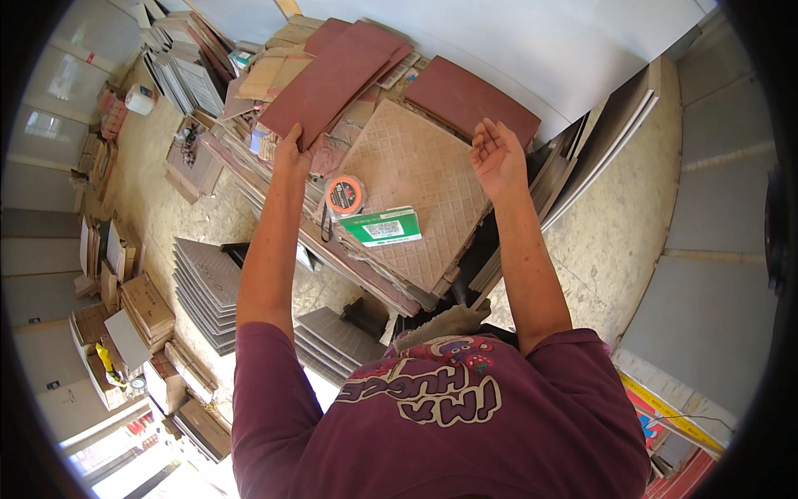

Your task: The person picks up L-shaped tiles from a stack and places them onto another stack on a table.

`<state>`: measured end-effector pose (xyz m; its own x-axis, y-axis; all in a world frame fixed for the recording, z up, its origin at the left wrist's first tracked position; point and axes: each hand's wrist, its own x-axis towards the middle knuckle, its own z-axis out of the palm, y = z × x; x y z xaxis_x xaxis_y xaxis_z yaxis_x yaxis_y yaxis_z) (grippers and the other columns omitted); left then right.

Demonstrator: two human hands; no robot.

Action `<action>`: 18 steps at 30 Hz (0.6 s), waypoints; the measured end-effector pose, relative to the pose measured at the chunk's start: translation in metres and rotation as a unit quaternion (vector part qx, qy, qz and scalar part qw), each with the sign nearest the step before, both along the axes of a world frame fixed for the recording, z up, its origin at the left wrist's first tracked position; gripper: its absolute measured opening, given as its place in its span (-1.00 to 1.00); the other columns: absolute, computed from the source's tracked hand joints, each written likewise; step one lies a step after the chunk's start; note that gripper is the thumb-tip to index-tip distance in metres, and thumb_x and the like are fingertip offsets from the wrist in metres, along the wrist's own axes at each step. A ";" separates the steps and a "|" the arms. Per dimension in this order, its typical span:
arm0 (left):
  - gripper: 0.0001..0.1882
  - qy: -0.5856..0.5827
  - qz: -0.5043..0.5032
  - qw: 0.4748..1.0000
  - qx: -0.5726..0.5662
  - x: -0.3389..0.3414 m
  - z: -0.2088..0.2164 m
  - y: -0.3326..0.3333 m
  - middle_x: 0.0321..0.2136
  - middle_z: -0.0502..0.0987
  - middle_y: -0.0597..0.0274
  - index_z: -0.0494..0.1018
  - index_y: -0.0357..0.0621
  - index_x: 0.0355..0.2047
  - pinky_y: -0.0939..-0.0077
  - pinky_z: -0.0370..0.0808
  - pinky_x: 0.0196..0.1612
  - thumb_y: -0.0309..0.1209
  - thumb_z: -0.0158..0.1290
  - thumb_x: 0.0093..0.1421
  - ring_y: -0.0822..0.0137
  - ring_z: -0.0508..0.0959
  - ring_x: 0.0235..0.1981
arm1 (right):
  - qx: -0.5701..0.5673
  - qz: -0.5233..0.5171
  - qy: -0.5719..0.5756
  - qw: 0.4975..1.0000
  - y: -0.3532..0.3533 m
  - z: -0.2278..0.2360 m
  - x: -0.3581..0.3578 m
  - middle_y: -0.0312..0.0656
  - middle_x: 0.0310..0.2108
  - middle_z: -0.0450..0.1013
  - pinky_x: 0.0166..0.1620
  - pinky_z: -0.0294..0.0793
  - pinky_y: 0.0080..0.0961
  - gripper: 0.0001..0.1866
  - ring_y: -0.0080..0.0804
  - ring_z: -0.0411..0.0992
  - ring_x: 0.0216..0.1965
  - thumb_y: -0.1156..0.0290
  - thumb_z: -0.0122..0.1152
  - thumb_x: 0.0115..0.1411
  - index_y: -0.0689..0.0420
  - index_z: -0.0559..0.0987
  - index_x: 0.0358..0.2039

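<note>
My left hand point(298, 154) grips the near end of a long dark-red tile point(337, 79), thumb on top and the other fingers hidden beneath. Under its far end, part of another red tile point(326, 35) shows. My right hand point(499, 158) is raised with its fingers apart and nothing in it, close to a second dark-red tile point(470, 93) that lies against the wall. Between my arms sits a square tan tile point(416, 170) with a raised grid pattern. On that tile rest a round orange-and-clear tape measure point(346, 196) and a green-and-white card point(381, 226).
Cardboard pieces point(274, 71) and scraps lie at the stack's far left. Grey ridged tiles point(208, 291) stand in a row on the floor at left, with brown cartons point(148, 308) beyond. Large panels point(611, 137) lean at the right, beside the white wall point(565, 50).
</note>
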<state>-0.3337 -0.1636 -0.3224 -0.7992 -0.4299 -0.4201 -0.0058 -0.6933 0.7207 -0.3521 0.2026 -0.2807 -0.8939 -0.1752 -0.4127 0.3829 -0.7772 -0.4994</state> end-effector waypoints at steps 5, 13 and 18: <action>-0.73 -0.135 0.053 0.989 -0.029 -0.015 -0.011 -0.002 -0.21 0.43 0.20 0.30 -0.05 -0.13 0.08 0.38 -0.20 -0.43 -0.05 0.13 0.15 0.45 -0.22 | -0.004 0.004 0.000 1.000 0.001 -0.001 -0.001 -0.28 -0.41 0.42 -0.38 0.38 -0.64 -0.75 -0.53 0.37 -0.44 0.30 0.10 0.06 0.19 0.45 -0.30; -0.71 -0.136 0.050 0.989 -0.022 -0.035 -0.018 -0.003 -0.15 0.42 0.24 0.30 -0.01 -0.09 -0.01 0.32 -0.17 -0.47 -0.12 0.14 0.19 0.43 -0.17 | 0.018 0.000 -0.007 1.000 0.000 0.000 0.000 -0.27 -0.43 0.42 -0.41 0.37 -0.66 -0.77 -0.57 0.37 -0.48 0.31 0.07 0.07 0.18 0.43 -0.30; -0.73 -0.139 0.083 0.986 -0.033 -0.057 -0.030 -0.014 -0.24 0.47 0.19 0.34 -0.15 -0.15 0.37 0.46 -0.32 -0.50 -0.10 0.10 0.25 0.50 -0.29 | 0.019 0.007 -0.010 1.000 -0.001 -0.001 0.000 -0.27 -0.43 0.42 -0.40 0.38 -0.66 -0.77 -0.57 0.37 -0.47 0.31 0.06 0.08 0.19 0.43 -0.30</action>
<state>-0.3912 -0.1777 -0.3522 -0.5732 -0.5789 -0.5800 -0.1012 -0.6524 0.7511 -0.3524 0.2019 -0.2821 -0.8830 -0.1716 -0.4369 0.4040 -0.7518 -0.5212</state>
